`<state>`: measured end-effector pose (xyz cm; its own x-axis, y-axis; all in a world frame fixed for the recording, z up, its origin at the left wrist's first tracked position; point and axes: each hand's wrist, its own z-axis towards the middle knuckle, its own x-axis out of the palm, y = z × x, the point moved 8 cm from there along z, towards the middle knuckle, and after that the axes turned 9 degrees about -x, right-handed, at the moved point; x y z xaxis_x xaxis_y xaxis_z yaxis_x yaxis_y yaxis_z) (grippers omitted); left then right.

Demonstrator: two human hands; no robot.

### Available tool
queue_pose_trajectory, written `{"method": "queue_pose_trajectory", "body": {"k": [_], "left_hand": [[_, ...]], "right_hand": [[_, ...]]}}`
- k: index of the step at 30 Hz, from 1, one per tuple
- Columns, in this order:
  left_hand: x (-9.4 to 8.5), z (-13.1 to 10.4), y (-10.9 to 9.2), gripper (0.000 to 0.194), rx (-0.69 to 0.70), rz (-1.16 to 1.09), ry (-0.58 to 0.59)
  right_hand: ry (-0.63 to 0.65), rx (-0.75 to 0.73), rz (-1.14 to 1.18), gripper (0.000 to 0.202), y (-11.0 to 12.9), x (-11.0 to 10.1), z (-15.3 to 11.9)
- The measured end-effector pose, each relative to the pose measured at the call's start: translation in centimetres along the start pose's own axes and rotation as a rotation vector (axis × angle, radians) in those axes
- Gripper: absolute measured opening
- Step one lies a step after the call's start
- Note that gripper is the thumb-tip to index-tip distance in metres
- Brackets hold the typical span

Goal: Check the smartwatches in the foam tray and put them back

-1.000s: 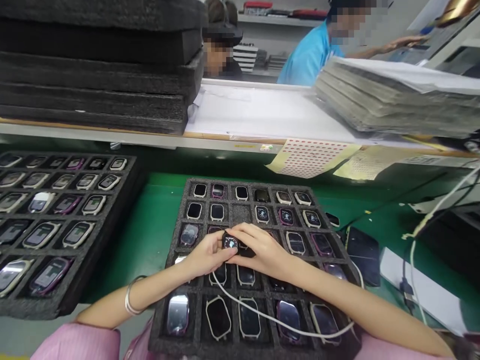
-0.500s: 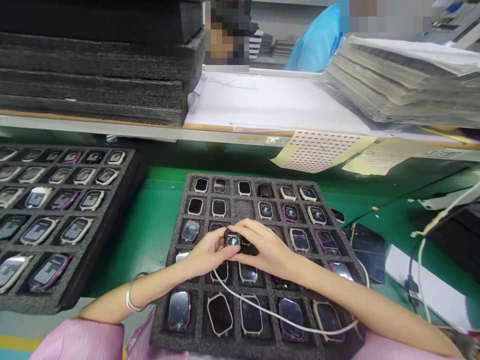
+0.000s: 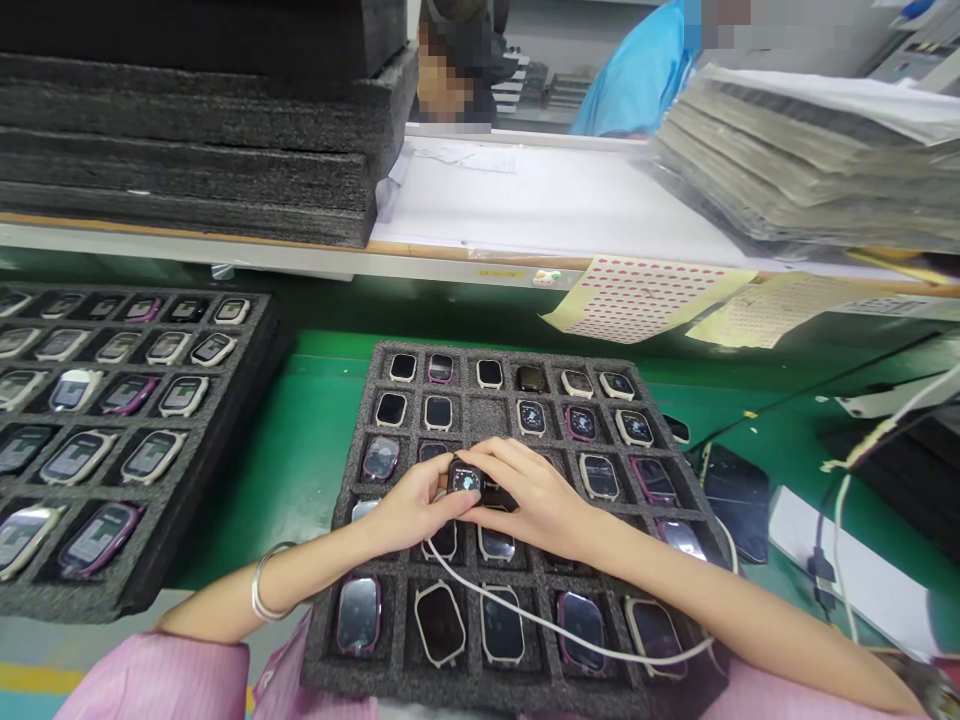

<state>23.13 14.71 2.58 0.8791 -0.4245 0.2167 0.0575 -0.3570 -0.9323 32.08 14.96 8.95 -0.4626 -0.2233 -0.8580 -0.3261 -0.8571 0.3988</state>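
Note:
Over the middle of a dark grey foam tray (image 3: 486, 412), both hands hold one smartwatch (image 3: 466, 478) with a black case and a lit face. My left hand (image 3: 416, 505) grips it from the left, its thumb on the lower part of the screen. My right hand (image 3: 525, 490) closes on its right side, fingertips at the top and lower edges. A white cable (image 3: 540, 622) runs from below the hands across the tray to the right; whether it joins the watch is hidden. Watch bodies without straps, such as a purple-rimmed one (image 3: 358, 615), sit in the tray's compartments.
At left stands another foam tray (image 3: 161, 545) of watches. Stacked black foam (image 3: 187, 160) and bagged sheets (image 3: 802, 165) rest on the shelf above, where sticker sheets (image 3: 637, 300) hang. A dark phone-like slab (image 3: 739, 500) and cables lie right. A person in blue (image 3: 634, 75) is beyond.
Both hands keep the same grip on the smartwatch, at the same spot above the tray. Only a slight shift of the camera view shows.

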Motion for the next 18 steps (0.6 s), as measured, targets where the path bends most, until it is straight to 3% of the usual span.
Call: {"method": "queue_pose_trajectory", "body": {"k": [13,18], "left_hand": [[0.0,-0.2,0.1,0.034,-0.013,0.014,0.014],[0.7,-0.9,-1.2,0.048,0.017,-0.085,0.101]], "right_hand": [[-0.010,-0.055,-0.058,0.044,0.6,-0.7,0.7],[0.012,-0.048,0.078,0.044,-0.4,-2.5,1.5]]}}
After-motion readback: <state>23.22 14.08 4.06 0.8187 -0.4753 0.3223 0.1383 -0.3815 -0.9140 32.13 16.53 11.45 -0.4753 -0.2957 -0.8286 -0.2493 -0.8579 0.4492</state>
